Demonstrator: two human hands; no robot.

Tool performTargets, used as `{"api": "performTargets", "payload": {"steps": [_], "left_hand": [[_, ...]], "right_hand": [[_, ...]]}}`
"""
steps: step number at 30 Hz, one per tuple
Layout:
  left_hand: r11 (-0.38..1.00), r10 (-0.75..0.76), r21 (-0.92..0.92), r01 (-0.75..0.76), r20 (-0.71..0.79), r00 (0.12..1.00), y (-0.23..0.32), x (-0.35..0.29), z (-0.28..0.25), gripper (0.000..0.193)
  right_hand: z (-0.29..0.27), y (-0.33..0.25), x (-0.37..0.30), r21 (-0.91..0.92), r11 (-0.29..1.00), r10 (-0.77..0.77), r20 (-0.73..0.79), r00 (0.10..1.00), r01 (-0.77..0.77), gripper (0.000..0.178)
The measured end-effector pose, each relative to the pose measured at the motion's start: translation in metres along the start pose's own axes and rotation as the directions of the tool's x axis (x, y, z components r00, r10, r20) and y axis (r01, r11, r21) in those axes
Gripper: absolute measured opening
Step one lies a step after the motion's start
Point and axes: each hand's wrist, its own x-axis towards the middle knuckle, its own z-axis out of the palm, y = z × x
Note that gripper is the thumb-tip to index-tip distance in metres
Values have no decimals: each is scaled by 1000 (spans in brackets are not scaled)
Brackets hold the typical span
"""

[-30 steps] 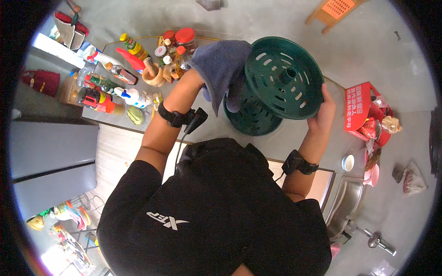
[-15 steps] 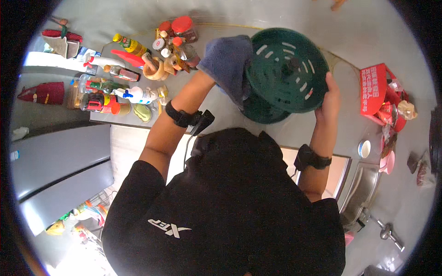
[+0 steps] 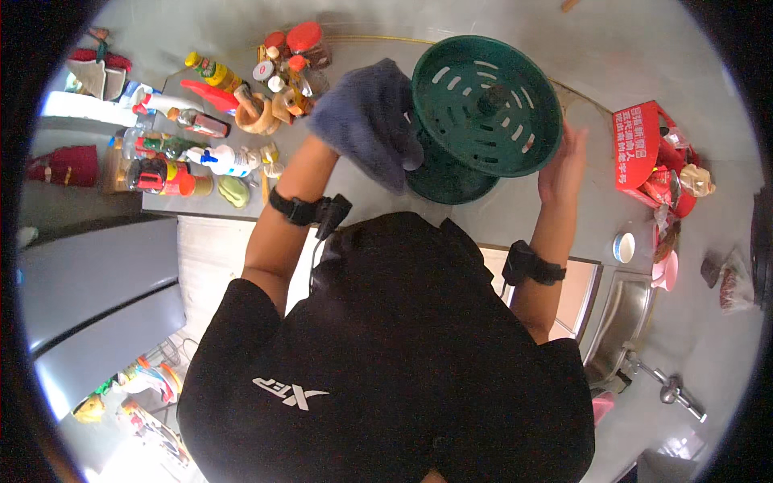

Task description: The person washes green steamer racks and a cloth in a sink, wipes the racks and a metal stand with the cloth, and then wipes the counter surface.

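A dark green round plastic rack [image 3: 451,133] with two tiers stands in front of me; its upper tier has rows of slots and a central knob. A blue-grey cloth [image 3: 354,113] covers my left hand [image 3: 328,151], beside the rack's left rim. The cloth hides the fingers, and it hangs from that hand against the rack. At the right rim, my right hand [image 3: 561,165] has its fingers stretched out, blurred by motion; how firmly it touches the rim is unclear. The lower tier [image 3: 455,189] shows partly beneath the upper one.
On the left counter stand several bottles [image 3: 201,122] and red-lidded jars [image 3: 306,40], with a wooden mortar [image 3: 256,114]. To the right are a red box [image 3: 636,153] of packets, a paper cup [image 3: 623,247], a pink cup [image 3: 665,271] and a metal sink [image 3: 616,322].
The cloth-covered left hand has moved left, away from the rack. My right hand has loosened from its hold on the rim. The whole view has shifted slightly.
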Motion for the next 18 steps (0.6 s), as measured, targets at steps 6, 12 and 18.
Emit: {"api": "performTargets", "payload": {"steps": [6,12,18], "left_hand": [[862,-482,-204,464,-50,875,33,-74,-52,30],[679,-733,49,733,-21,680,80,-117,-75,20],[602,-799,114,791,67,598,98,-163,-91,27]], "right_hand": [[-77,76,-14,-445,887,60,-148,987,-121,43],[-98,141,-21,-570,706,360,-222,906,-420,43],[-91,163,-3,-629,680,387,-129,913,-377,30]]}}
